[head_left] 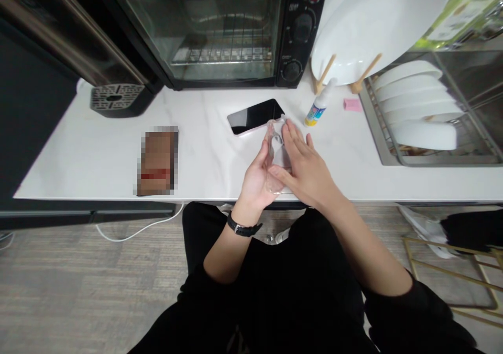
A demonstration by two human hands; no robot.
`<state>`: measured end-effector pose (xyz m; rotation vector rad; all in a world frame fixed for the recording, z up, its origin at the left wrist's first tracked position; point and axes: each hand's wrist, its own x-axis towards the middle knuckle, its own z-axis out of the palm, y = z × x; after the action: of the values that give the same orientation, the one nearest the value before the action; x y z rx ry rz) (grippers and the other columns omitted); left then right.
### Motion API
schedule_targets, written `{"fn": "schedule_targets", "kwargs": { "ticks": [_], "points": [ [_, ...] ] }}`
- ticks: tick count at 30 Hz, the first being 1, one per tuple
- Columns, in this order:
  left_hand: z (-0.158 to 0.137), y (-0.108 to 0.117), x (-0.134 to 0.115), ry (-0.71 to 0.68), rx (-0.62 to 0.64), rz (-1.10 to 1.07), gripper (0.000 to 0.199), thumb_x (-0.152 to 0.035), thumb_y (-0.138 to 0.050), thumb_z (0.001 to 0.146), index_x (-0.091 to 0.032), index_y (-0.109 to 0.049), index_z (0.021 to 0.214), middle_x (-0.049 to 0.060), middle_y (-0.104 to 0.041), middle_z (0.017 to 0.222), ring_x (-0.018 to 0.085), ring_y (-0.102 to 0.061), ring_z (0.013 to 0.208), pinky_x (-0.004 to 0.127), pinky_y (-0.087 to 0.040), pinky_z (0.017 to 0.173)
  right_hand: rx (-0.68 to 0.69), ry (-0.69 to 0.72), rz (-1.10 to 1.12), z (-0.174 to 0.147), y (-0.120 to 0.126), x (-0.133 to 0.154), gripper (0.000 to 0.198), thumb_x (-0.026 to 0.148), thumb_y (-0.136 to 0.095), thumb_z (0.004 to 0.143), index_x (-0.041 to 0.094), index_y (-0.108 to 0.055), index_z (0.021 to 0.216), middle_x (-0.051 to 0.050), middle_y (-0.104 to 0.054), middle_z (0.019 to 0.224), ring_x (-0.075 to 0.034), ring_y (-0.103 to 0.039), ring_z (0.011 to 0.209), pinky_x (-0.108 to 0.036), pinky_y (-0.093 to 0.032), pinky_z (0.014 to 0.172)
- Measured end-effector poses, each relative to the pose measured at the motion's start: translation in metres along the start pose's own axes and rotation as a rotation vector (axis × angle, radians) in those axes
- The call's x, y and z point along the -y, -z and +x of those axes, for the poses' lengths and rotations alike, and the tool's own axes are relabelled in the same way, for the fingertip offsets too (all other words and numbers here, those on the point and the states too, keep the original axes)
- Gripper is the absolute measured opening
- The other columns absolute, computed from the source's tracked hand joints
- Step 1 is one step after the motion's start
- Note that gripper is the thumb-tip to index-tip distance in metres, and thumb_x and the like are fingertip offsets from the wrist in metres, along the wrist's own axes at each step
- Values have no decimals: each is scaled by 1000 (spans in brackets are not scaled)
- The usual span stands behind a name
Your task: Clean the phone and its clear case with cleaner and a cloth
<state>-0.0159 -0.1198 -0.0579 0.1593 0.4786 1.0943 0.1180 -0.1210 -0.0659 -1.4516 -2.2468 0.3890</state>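
Note:
A clear, soft-looking phone case point(276, 182) is in my left hand point(254, 181), held just above the counter's front edge. My left fingers are mostly hidden behind the case, and its thumb runs along the near left side. My right hand point(304, 168) lies over the case's right side, fingers stretched toward its top and thumb across its lower part. A greyish-white patch shows through the case beside the right fingers; I cannot tell what it is. Just beyond the case a phone point(255, 116) rests screen up. A white spray bottle point(317, 109) with a blue and yellow label stands beyond my right hand.
A black toaster oven point(291, 55) stands at the back. On the left are a drip tray point(118, 98) and a blurred brown flat object point(157, 160). Rightward lie a pink block point(352, 104), a large white plate point(377, 24) on wooden pegs, and a sink point(387, 152) with stacked bowls point(424, 134).

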Motion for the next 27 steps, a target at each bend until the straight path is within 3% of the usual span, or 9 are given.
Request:
{"fn": "schedule_targets", "kwargs": {
  "ticks": [4, 6, 9, 11, 14, 19, 23, 27],
  "points": [
    [0, 4, 5, 15, -85, -12, 55, -42, -26, 114, -31, -47, 164, -3, -47, 172, 19, -34, 165, 36, -39, 132, -3, 72, 19, -7, -7, 26, 103, 74, -45, 101, 3, -18, 171, -25, -19, 179, -35, -17, 170, -66, -19, 135],
    [-4, 5, 5, 9, -53, -17, 56, -48, -22, 114, -37, -45, 164, -3, -49, 170, 20, -39, 162, 39, -41, 131, 10, 116, 5, -24, -11, 43, 106, 74, -52, 99, -1, -23, 169, -26, -23, 178, -36, -20, 169, -63, -21, 136],
    [-10, 3, 0, 53, 60, -3, 52, -51, -28, 114, -51, -32, 166, -2, -53, 168, 25, -46, 158, 56, -38, 130, 15, 148, -29, -56, -14, 60, 111, 75, -59, 96, 0, -22, 170, -26, -27, 177, -36, -24, 168, -62, -26, 135],
    [-12, 1, -3, 58, 46, -3, 52, -50, -30, 115, -54, -28, 166, -2, -54, 166, 27, -50, 156, 63, -37, 128, 11, 149, -58, -74, -14, 62, 114, 76, -59, 95, 2, -18, 171, -26, -29, 176, -37, -27, 167, -63, -30, 133],
    [-10, 0, -3, 36, 22, 52, 54, -50, -38, 113, -51, -31, 167, -1, -56, 165, 27, -54, 153, 57, -37, 130, 9, 132, -102, -87, -11, 52, 112, 77, -55, 96, 5, -15, 172, -26, -31, 175, -37, -30, 166, -64, -31, 132],
    [-7, -2, 1, -63, 10, 141, 48, -30, -39, 115, -33, -49, 162, -11, -46, 171, 11, -38, 162, 26, -30, 134, -41, 25, -103, -61, -3, 12, 103, 76, -43, 102, 7, -14, 173, -26, -22, 178, -38, -25, 167, -70, -26, 131],
    [-6, -3, 1, 2, 24, 75, 49, -33, -39, 114, -38, -46, 163, -12, -49, 169, 14, -36, 163, 32, -34, 134, -19, -8, 21, -19, 0, -8, 98, 75, -38, 103, 14, -8, 174, -22, -15, 181, -35, -18, 169, -71, -19, 132],
    [-3, -1, 1, 104, -79, 6, 54, -41, -34, 114, -33, -40, 167, -5, -55, 165, 18, -36, 163, 35, -36, 133, -15, 60, 42, -5, -6, 9, 103, 74, -43, 102, 10, -9, 174, -24, -15, 180, -35, -15, 170, -69, -17, 134]
  ]
}}
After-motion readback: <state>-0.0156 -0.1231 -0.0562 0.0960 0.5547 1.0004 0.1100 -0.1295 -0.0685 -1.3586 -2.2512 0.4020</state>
